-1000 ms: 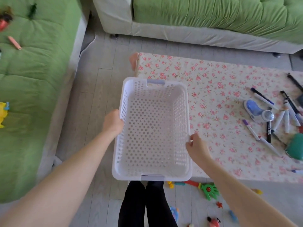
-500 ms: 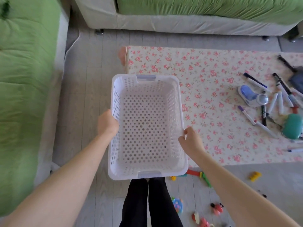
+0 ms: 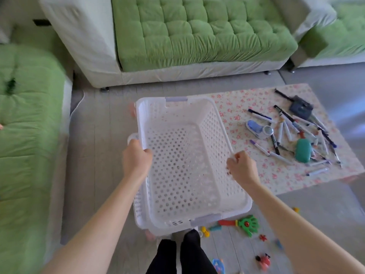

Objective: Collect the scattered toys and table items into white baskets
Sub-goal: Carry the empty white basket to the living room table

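Observation:
I hold an empty white perforated basket (image 3: 215,123) in front of me, tilted, above the floor and the table's left end. My left hand (image 3: 136,159) grips its left rim and my right hand (image 3: 242,169) is closed on its right rim. A second white basket (image 3: 138,204) shows just beneath it, sticking out on the left and near side. Several markers (image 3: 286,131), a green case (image 3: 303,150), a blue-and-white item (image 3: 255,127) and a dark gadget (image 3: 301,107) lie on the floral-covered table (image 3: 276,175). Small toys lie on the floor, among them a green hand clapper (image 3: 247,224).
A green sofa (image 3: 197,36) stands behind the table, another green seat (image 3: 25,135) to my left. More toys, a red figure (image 3: 263,259) and a yellow piece (image 3: 205,232), lie by my legs (image 3: 185,256). Grey floor runs between sofa and table.
The view has swung up toward the back sofa. The basket in my hands has tilted and turned, and a second basket now shows beneath it.

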The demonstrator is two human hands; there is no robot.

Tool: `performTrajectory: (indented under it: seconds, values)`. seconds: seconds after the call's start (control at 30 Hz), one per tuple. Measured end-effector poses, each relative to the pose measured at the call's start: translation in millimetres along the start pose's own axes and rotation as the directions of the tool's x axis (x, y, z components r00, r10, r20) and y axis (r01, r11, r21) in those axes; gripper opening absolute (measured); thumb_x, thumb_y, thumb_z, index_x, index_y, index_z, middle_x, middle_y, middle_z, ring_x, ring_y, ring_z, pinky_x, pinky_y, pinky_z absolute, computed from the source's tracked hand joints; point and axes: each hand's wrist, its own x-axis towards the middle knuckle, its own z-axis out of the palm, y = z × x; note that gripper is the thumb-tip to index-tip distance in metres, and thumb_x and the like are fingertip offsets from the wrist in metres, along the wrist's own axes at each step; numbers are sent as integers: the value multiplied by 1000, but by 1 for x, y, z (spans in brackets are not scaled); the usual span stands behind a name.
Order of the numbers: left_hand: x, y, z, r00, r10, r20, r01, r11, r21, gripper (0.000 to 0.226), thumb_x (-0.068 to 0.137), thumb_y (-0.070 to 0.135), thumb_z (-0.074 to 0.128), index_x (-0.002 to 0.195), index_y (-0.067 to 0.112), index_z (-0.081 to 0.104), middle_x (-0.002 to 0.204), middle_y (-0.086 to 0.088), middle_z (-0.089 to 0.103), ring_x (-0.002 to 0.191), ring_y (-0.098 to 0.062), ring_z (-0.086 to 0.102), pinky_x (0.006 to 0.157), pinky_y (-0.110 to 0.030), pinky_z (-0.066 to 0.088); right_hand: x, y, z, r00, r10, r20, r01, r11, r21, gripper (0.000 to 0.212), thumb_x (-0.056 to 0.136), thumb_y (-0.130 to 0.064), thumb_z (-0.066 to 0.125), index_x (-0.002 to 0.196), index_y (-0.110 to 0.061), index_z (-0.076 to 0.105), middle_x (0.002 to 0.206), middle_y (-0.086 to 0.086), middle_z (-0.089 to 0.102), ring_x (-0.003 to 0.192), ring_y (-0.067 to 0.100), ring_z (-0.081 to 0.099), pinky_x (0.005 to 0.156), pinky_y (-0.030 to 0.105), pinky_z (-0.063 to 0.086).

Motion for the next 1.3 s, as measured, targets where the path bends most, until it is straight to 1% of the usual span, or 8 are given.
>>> performTrajectory:
  seconds: [0.13, 0.23, 0.3, 0.37, 0.43, 0.7, 1.17, 1.3]
  values:
    - [-14, 33, 32, 997, 7, 77, -5, 1000, -27, 25, 88, 3, 43, 68, 11, 30, 60, 0, 31, 46, -12, 28, 42, -22, 21, 12, 24, -38, 996, 53, -69, -57, 997, -54, 11, 86, -16, 46, 80, -7, 45, 78, 14, 62, 65, 29, 57, 54, 30, 41]
    - [-21, 51, 65, 989, -18, 150, 24, 999, -44, 6, 90, 5, 44, 94, 2, 47, 65, -2, 39, 47, -9, 33, 40, -18, 22, 28, 46, -59, 991, 77, -107, -88, 991, -101, 12, 82, -13, 46, 73, -7, 43, 70, 13, 58, 60, 27, 50, 53, 29, 36]
    - [-25, 61, 88, 972, -53, 227, 71, 995, -69, 24, 90, 6, 43, 112, -5, 46, 85, -16, 54, 57, -14, 49, 40, -22, 31, 41, 63, -70, 988, 106, -115, -119, 986, -118, 8, 81, -12, 46, 75, -7, 43, 69, 11, 55, 63, 29, 51, 55, 31, 37]
    - [-26, 67, 114, 954, -90, 287, 122, 988, -95, 27, 89, 4, 42, 114, -6, 45, 110, -26, 55, 89, -32, 59, 63, -40, 48, 56, 80, -78, 984, 143, -107, -155, 981, -118, 9, 80, -9, 46, 89, -6, 48, 77, 14, 59, 68, 31, 55, 57, 32, 41]
    - [-25, 68, 136, 939, -116, 324, 159, 981, -109, 31, 88, 1, 40, 118, -3, 45, 118, -25, 53, 105, -37, 55, 81, -41, 47, 70, 94, -81, 980, 172, -99, -183, 976, -118, 22, 81, -7, 46, 103, -8, 46, 83, 14, 60, 70, 32, 57, 59, 33, 45]
    - [-5, 59, 215, 919, -173, 353, 199, 979, -37, 37, 89, -5, 35, 125, -7, 37, 128, -27, 45, 118, -43, 44, 97, -49, 39, 131, 149, -60, 967, 250, -52, -255, 959, -124, 11, 85, -4, 40, 92, -11, 38, 73, 3, 47, 57, 20, 47, 45, 26, 33]
    - [24, 20, 275, 920, -226, 321, 208, 974, 90, 33, 92, -1, 38, 125, 3, 40, 113, -14, 53, 90, -24, 53, 72, -29, 43, 180, 184, -12, 940, 337, 57, -328, 936, -127, 12, 90, -1, 36, 97, -10, 34, 74, 4, 41, 57, 17, 40, 44, 27, 28]
    - [24, 15, 281, 911, -237, 338, 215, 971, 100, 34, 92, -2, 40, 126, 3, 40, 116, -14, 53, 101, -27, 56, 82, -33, 49, 181, 190, -8, 941, 332, 56, -321, 935, -151, 10, 91, -1, 35, 97, -9, 34, 73, 4, 39, 57, 17, 37, 44, 27, 27]
